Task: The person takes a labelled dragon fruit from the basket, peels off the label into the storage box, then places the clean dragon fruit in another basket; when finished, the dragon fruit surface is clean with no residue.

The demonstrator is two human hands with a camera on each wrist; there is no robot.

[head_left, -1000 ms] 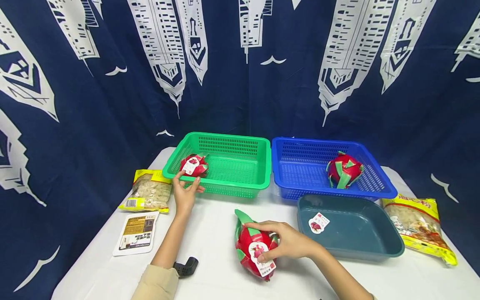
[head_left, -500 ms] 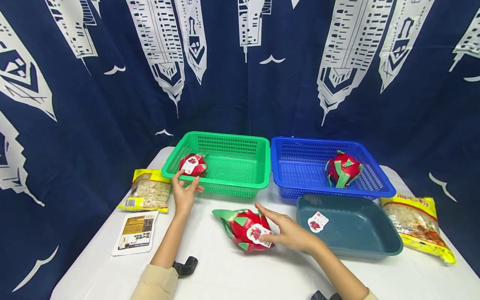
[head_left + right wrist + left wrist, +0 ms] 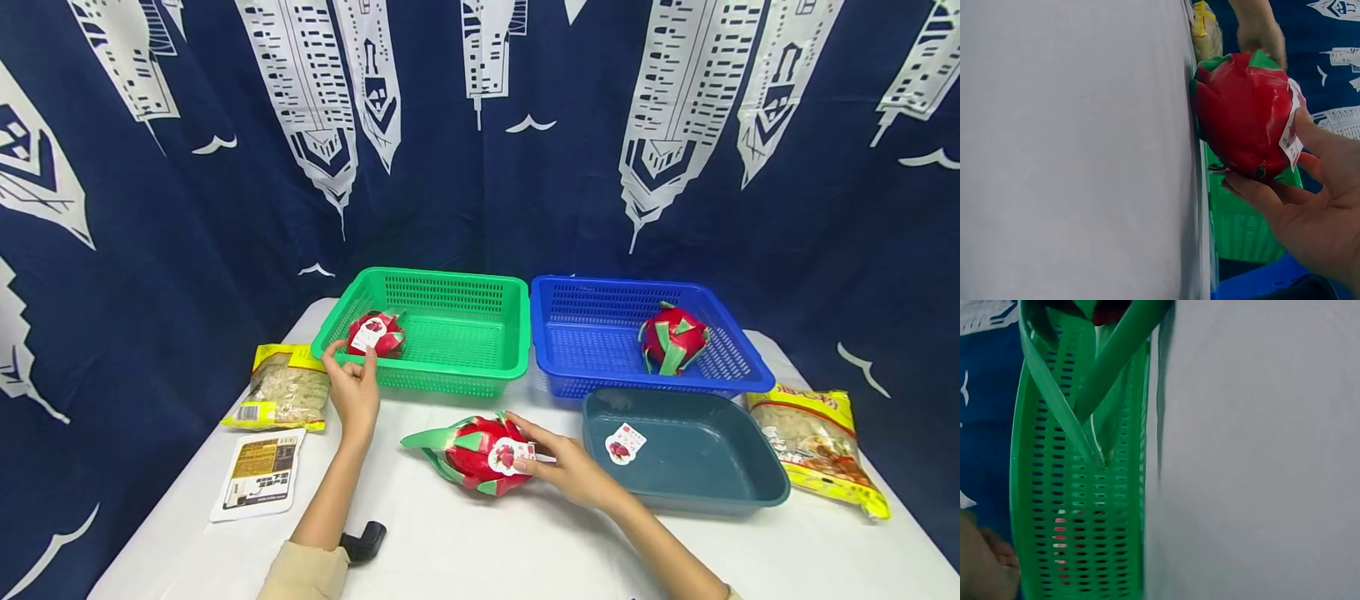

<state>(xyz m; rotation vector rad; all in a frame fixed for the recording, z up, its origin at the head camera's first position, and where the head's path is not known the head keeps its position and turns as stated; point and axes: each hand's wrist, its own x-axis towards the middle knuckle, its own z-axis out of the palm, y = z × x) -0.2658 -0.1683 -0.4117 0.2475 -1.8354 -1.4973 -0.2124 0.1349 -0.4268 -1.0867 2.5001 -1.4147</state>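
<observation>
My right hand (image 3: 573, 468) grips a red dragon fruit (image 3: 480, 457) with long green leaves pointing left, low at the middle of the table. In the right wrist view, the thumb lies against its white label (image 3: 1293, 134) and the other fingers are around the near end. My left hand (image 3: 356, 396) rests its fingertips at the front left rim of the green basket (image 3: 442, 367), beside a second dragon fruit (image 3: 390, 340) inside. In the left wrist view, the held fruit's leaves (image 3: 1125, 356) overlap the basket, and my left hand (image 3: 985, 562) appears lower left.
A blue basket (image 3: 551, 333) with another dragon fruit (image 3: 675, 337) stands right of the green one. In front of it sits a dark teal tub (image 3: 690, 454) bearing a label. Yellow food bags (image 3: 288, 387) flank both sides. A flat white packet (image 3: 258, 475) lies left.
My right hand has turned the dragon fruit so its leaf end swung from pointing away to pointing left. It has also shifted left. My left hand stays at the basket rim, thumb slightly raised.
</observation>
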